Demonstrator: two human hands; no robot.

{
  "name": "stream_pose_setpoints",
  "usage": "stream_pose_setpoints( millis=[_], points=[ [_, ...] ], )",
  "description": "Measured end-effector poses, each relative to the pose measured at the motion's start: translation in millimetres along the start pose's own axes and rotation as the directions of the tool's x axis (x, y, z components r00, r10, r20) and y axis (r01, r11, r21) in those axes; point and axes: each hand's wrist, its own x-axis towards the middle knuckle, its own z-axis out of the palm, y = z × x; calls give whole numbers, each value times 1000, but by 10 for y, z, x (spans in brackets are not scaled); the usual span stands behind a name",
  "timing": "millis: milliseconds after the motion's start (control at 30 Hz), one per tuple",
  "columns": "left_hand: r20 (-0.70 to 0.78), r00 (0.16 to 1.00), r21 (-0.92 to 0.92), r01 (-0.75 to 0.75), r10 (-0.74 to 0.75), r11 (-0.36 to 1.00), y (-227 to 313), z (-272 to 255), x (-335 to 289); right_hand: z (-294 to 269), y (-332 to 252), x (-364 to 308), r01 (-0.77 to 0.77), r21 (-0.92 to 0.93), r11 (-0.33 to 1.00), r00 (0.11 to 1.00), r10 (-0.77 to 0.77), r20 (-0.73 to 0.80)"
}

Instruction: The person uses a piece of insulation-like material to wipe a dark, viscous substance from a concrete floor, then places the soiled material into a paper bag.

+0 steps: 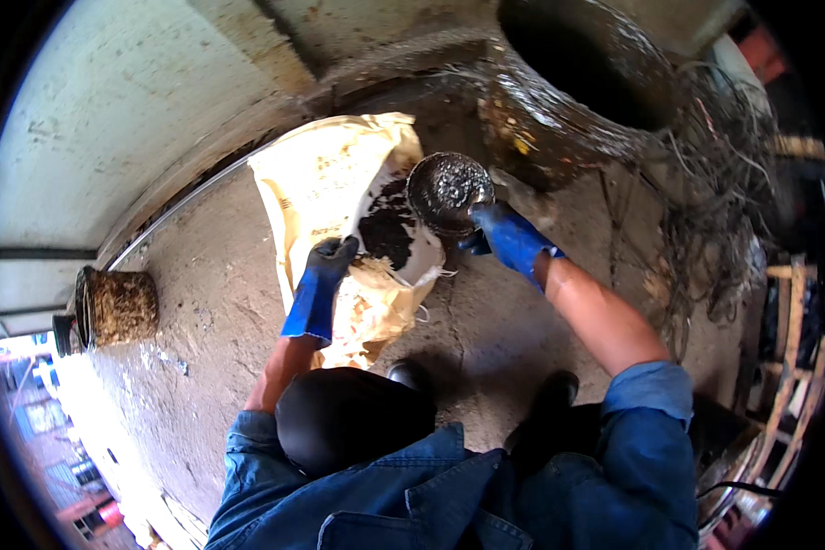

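Observation:
A pale yellow sack lies on the ground before me, its mouth pulled apart and showing dark, blackish material inside. My left hand, in a blue glove with darkened fingers, is closed on the sack's near left edge. My right hand, also in a blue glove, grips the near right rim of a round, blackened bowl. The bowl is held just right of the sack's mouth. Wet-looking dark residue coats its inside; whether it holds anything more, I cannot tell.
A large dark drum with a glossy, coated rim stands at the far right. Tangled wires lie beside it. On the left is a stained bucket, near a pale wall. Wooden slats stand at the right edge.

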Motion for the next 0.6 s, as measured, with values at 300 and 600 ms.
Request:
stream_pose_setpoints(
  millis=[300,600],
  points=[
    [27,946,568,-282,324,773,1172,281,111,-1759,669,-1189,-356,-223,908,903,395,169],
    [432,898,806,-426,85,410,1648,2768,102,-2080,771,-1583,-324,-277,905,945,323,-49]
  ],
)
